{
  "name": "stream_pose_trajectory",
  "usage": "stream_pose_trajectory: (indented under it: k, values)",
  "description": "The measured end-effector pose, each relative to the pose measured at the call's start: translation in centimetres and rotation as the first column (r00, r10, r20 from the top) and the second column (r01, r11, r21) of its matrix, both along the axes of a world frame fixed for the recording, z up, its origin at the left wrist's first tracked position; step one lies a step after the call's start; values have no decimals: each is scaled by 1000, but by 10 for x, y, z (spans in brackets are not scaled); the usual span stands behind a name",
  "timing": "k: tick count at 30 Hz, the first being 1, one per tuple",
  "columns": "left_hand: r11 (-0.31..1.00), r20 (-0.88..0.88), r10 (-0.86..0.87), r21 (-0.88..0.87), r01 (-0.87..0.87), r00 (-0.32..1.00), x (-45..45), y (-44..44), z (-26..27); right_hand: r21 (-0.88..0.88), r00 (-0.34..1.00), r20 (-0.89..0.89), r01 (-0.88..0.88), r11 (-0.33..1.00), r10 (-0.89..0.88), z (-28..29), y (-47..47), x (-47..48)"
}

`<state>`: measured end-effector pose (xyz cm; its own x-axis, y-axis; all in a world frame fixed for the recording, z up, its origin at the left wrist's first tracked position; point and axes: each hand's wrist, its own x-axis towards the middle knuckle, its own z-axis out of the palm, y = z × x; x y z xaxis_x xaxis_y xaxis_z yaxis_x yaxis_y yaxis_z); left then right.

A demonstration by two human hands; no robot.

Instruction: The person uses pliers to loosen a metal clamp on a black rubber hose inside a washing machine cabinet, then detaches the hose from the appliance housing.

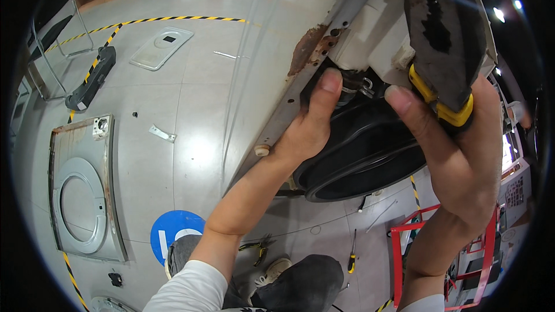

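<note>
In front of me is the open body of a washing machine, with a rusted metal edge [308, 54] on its side panel. My left hand [310, 128] reaches in over that edge, its thumb against a short black rubber hose [346, 98]; its other fingers are hidden. A metal spring clamp [367, 88] sits by the hose, just right of the thumb. My right hand [459, 156] holds pliers [459, 47] with yellow-and-black handles, jaws upward and close to the camera. Its thumb tip is near the clamp. Below both hands is the black rubber door gasket [360, 156].
A rusty front panel [116, 208], a lid [162, 47] and a metal bracket [163, 133] lie on the left floor. Below are other pliers [260, 251] and a screwdriver [352, 255]. A red metal frame [395, 260] stands at right; a folding chair [50, 30] stands at left.
</note>
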<state>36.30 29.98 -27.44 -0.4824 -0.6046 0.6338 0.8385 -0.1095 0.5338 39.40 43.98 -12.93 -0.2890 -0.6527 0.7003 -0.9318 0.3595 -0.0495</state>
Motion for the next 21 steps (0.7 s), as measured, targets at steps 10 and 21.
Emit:
stream_pose_trajectory:
  k: [10,21]
  values:
    - [975,-177,146,-141,-172,973,19,6,9,-329,929,357,21,944,103,19,20,28]
    - [994,-169,-8,-105,-9,986,2,2,-8,346,329,890,-37,937,-316,-7,39,36]
